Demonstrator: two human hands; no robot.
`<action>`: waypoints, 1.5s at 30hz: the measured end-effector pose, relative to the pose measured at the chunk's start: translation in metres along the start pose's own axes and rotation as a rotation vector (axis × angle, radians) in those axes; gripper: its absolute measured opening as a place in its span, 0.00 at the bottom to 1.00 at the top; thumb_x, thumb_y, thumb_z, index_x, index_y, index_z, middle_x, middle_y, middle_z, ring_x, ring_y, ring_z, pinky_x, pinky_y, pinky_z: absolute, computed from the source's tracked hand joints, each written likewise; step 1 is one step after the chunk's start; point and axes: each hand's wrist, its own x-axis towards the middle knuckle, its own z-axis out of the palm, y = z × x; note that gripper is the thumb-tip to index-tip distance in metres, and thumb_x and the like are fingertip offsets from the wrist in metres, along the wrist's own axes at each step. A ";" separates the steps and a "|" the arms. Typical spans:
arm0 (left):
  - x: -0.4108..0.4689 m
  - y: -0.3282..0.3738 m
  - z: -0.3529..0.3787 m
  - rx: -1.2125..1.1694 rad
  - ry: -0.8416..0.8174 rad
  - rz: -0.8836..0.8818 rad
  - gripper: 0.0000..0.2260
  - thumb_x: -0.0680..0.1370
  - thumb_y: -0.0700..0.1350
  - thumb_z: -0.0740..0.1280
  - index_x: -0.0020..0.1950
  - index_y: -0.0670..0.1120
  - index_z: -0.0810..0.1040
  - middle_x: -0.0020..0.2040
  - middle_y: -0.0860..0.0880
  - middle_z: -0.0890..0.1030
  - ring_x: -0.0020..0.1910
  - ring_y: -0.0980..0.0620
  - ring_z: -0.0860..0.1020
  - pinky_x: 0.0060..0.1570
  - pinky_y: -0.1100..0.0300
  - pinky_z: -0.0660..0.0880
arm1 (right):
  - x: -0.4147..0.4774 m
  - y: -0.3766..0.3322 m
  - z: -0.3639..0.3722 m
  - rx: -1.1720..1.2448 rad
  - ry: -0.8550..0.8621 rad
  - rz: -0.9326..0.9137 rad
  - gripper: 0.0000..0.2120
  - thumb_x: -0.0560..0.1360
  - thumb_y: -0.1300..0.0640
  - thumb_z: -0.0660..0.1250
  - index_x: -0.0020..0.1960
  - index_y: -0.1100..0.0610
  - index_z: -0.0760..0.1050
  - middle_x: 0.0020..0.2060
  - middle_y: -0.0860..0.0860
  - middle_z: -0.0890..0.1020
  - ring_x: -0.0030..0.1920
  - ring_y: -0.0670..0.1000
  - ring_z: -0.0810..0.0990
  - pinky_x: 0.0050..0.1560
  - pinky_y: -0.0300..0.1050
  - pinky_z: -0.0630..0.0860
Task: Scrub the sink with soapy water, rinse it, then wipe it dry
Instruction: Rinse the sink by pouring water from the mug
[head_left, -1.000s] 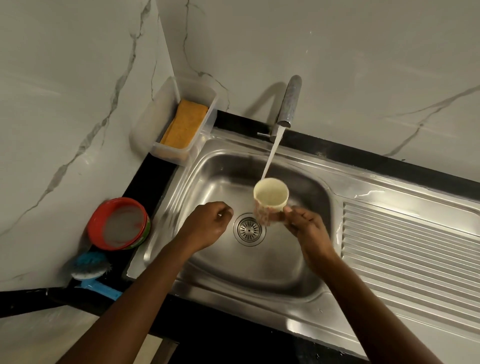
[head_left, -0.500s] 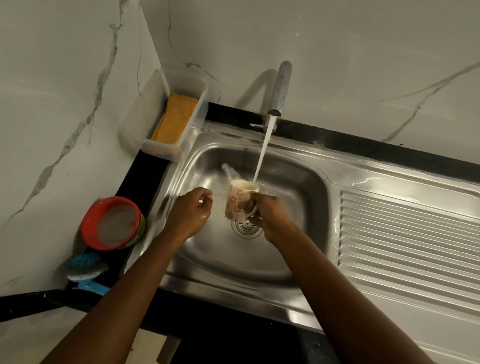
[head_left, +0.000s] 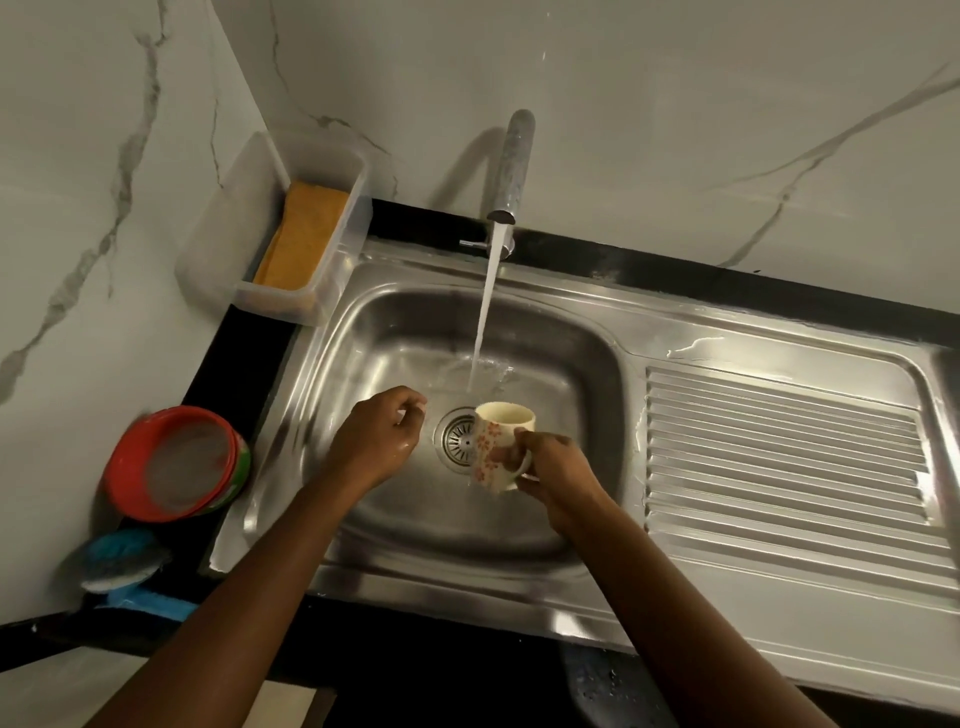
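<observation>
Sink basin set in black counter, wet, no foam visible. Tap running; stream lands in basin just behind mug, near drain. Your right hand holds mug by handle, fingers wrapped round it, mouth up. Your left hand hovers over basin, fingers curled in, nothing visible in them.

Judged step: rinsing. Next move: bring mug under stream, fill, pour along walls. Orange sponge in clear box, well apart.
</observation>
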 end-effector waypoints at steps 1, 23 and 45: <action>0.001 0.000 0.000 0.003 -0.001 0.005 0.10 0.85 0.49 0.64 0.62 0.52 0.82 0.60 0.53 0.85 0.61 0.50 0.82 0.53 0.58 0.75 | 0.003 -0.006 0.002 0.041 -0.027 0.004 0.06 0.79 0.64 0.65 0.51 0.60 0.80 0.51 0.59 0.87 0.56 0.58 0.84 0.55 0.55 0.83; -0.004 0.002 0.009 0.023 -0.063 0.016 0.12 0.85 0.48 0.63 0.65 0.49 0.82 0.62 0.51 0.85 0.60 0.50 0.82 0.57 0.56 0.77 | -0.029 -0.025 0.002 0.222 -0.047 -0.013 0.12 0.85 0.57 0.60 0.45 0.59 0.76 0.42 0.57 0.87 0.52 0.55 0.87 0.54 0.52 0.83; -0.078 0.107 0.162 -0.043 -0.641 0.127 0.18 0.87 0.52 0.56 0.75 0.47 0.70 0.66 0.39 0.81 0.62 0.37 0.80 0.59 0.50 0.76 | -0.112 -0.073 -0.154 -1.761 0.128 -0.616 0.21 0.78 0.32 0.64 0.58 0.44 0.85 0.49 0.46 0.87 0.40 0.48 0.81 0.40 0.45 0.78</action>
